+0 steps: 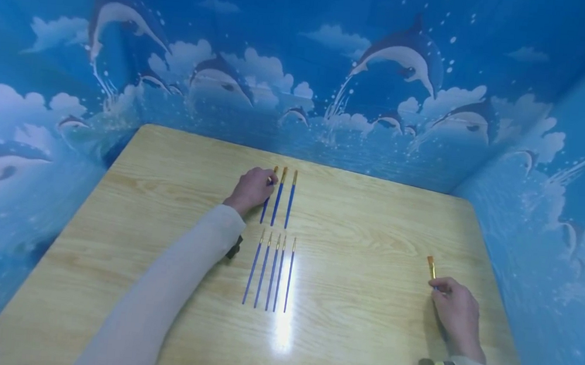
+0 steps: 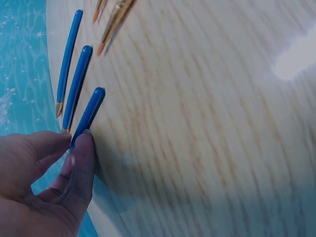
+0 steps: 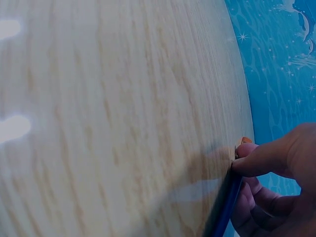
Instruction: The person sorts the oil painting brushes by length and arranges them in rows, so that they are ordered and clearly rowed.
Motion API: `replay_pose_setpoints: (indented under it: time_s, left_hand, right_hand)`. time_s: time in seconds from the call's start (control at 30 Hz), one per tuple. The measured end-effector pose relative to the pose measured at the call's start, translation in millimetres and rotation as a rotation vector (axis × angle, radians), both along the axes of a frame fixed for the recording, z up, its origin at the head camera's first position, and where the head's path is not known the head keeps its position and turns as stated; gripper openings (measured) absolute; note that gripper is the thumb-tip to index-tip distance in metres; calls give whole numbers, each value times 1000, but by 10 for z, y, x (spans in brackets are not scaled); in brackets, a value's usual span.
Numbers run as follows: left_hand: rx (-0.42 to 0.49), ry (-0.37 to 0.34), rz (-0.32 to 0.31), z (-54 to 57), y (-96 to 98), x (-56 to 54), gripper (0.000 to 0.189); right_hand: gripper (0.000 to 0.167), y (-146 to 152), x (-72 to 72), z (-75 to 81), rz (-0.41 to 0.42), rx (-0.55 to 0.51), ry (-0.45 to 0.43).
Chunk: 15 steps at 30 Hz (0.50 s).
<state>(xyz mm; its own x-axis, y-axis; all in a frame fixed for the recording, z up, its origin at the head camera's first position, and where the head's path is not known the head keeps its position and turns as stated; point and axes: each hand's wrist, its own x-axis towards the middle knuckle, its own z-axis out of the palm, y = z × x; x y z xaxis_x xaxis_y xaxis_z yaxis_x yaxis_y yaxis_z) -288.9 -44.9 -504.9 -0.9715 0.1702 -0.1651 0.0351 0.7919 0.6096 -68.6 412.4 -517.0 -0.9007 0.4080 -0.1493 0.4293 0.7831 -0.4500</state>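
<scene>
My left hand pinches the leftmost blue-handled paintbrush of an upper row, near the table's back edge. In the left wrist view, thumb and fingertips close around that brush's blue handle. Right beside it lie two more paintbrushes, one in the middle and one on the right, bristles toward the back. At the right side of the table, my right hand pinches a flat paintbrush with orange-brown bristles pointing away. Its blue handle runs under the palm.
Several thinner blue paintbrushes lie in a lower row, tips toward the back. The light wood-grain table has a bright glare patch near them. Blue dolphin-print sheets stand around its back and sides.
</scene>
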Motion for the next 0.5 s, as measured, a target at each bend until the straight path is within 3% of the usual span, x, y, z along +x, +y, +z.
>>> replay_pose_setpoints:
  time_s: [0.5]
  left_hand:
    - [-12, 3, -24, -36, -16, -12, 34]
  right_hand:
    - [31, -18, -15, 12, 9, 19, -8]
